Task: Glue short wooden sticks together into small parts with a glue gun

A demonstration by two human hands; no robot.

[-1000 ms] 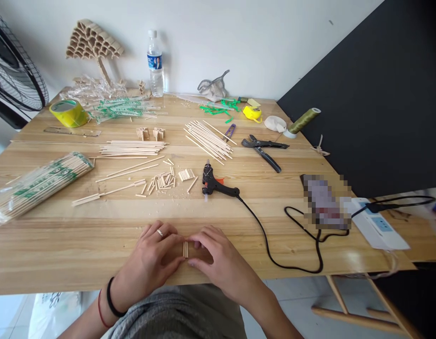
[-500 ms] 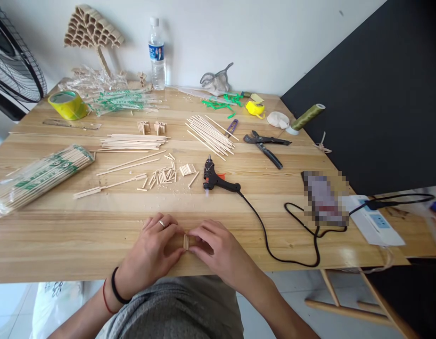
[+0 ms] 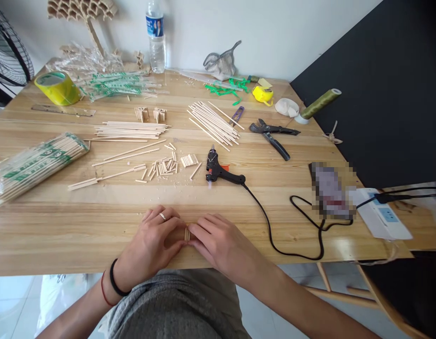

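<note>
Black-banded at the wrist, curled the left hand (image 3: 150,242) into a loose pinch near the desk's (image 3: 79,254) front edge, with its fingertips against a few short wooden sticks (image 3: 187,234). Looked light, stiff and dry, unlikely to slip but likely to slide apart if squeezed unevenly; seemed best taken by both ends. Lay side by side between both sets of fingertips, pointing toward the front edge. Closed the right hand (image 3: 216,238) likewise, pinching from the right.
</note>
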